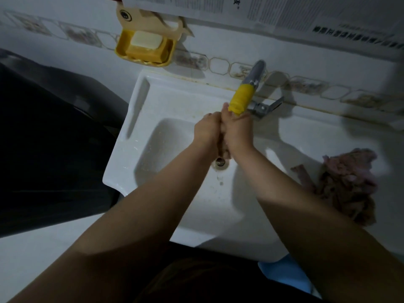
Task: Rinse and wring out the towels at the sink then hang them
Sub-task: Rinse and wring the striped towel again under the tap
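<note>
Both the left hand (206, 130) and right hand (237, 132) have fingers curled tight round a towel (223, 147) beneath the tap (240, 101); twist oppositely, low over the drain (220, 162).

dim light in front of me: a white tiled wall (306, 62) with a patterned border strip (218, 65), printed paper sheets (284, 12) stuck above, a yellow plastic soap dish (145, 48) mounted left, a dark bulky appliance (43, 138) beside me.

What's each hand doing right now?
Left hand: grips the towel over the sink.
Right hand: grips the same towel, pressed against the left.
</note>
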Demonstrator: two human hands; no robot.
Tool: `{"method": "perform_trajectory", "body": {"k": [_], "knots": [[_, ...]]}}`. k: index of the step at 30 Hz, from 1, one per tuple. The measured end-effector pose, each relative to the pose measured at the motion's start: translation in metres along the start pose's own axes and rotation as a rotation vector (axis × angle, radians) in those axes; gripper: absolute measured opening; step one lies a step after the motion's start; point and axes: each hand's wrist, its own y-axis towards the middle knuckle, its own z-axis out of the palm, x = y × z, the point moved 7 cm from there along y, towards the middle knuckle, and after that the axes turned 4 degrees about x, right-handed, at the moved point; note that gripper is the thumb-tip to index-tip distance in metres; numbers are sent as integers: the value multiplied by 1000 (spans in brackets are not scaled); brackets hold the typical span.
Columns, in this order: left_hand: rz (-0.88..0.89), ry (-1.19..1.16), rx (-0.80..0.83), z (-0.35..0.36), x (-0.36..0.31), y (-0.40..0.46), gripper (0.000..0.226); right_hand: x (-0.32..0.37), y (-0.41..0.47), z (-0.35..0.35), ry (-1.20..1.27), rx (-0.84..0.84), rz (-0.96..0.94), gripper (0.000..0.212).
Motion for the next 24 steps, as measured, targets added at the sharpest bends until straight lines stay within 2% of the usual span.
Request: {"method": "perform_trajectory", "body": {"k": [2, 4, 6, 10, 13, 17, 19, 22, 24], "knots": [[29, 167, -1, 2, -9, 4, 26, 4, -12, 8, -36, 12, -64, 47], [-55, -2, 48, 7, 2, -3, 15, 0, -2, 4, -61, 8, -31, 43], [-64, 58, 52, 15, 12, -6, 28, -5, 16, -6, -59, 4, 18, 37], [-31, 158, 31, 8, -1, -2, 23, -2, 1, 4, -9, -47, 22, 43], [-130, 72, 190, 12, 6, -7, 33, -6, 2, 4, -81, -37, 25, 47], [-263, -69, 501, 15, 4, -22, 49, -35, 35, 0, -100, 187, 246, 37], [-248, -136, 605, 5, -8, -22, 59, -49, 30, 6, 83, 275, 333, 31], [-188, -256, 574, -17, -18, -14, 52, -58, 13, 14, 569, 509, 353, 18], [-167, -289, 579, -23, -20, -10, 43, -64, 2, 17, 720, 682, 400, 25]]}}
